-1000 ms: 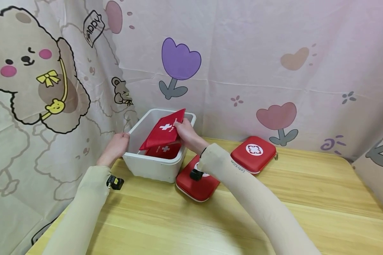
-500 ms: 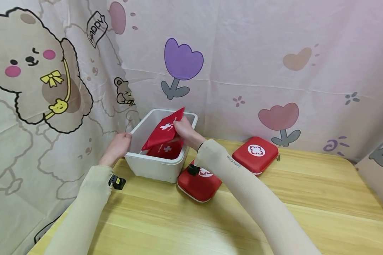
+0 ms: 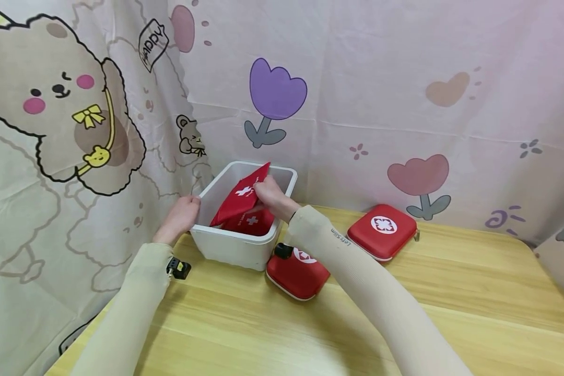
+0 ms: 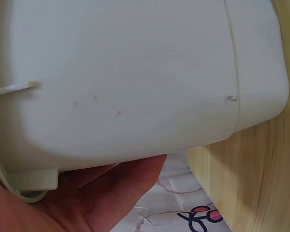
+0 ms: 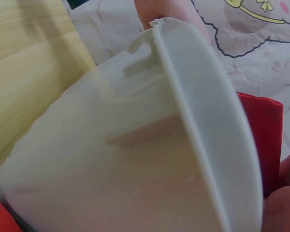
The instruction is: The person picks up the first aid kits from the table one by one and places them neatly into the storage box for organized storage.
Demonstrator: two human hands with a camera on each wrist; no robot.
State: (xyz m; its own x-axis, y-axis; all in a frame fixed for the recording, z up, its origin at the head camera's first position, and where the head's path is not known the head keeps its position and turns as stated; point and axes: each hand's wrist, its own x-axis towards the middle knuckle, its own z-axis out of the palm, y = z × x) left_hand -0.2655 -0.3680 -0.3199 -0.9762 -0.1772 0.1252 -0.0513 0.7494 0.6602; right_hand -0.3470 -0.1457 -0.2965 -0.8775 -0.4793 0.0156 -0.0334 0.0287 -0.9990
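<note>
My left hand (image 3: 180, 216) grips the left rim of a white plastic bin (image 3: 232, 249); in the left wrist view, fingers (image 4: 130, 186) lie along its outer wall. With my right hand (image 3: 272, 196) I hold a flat red first aid pouch (image 3: 237, 201) by its right edge. The pouch is tilted, its lower end inside the bin and its upper corner above the rim. Beneath it, another red first aid pouch (image 3: 251, 222) lies in the bin, partly covered. The right wrist view shows the bin's wall, with the held pouch (image 5: 265, 145) behind the rim.
A red zip case (image 3: 297, 274) with a round white emblem lies against the bin's right front corner, partly behind my right wrist. Another such case (image 3: 383, 232) lies farther right on the wooden table (image 3: 244, 324). Printed curtains (image 3: 348, 78) hang behind and at the left.
My right hand and the pouch have moved slightly left and down relative to the bin. My left hand keeps its hold on the rim. The whole view has shifted a little.
</note>
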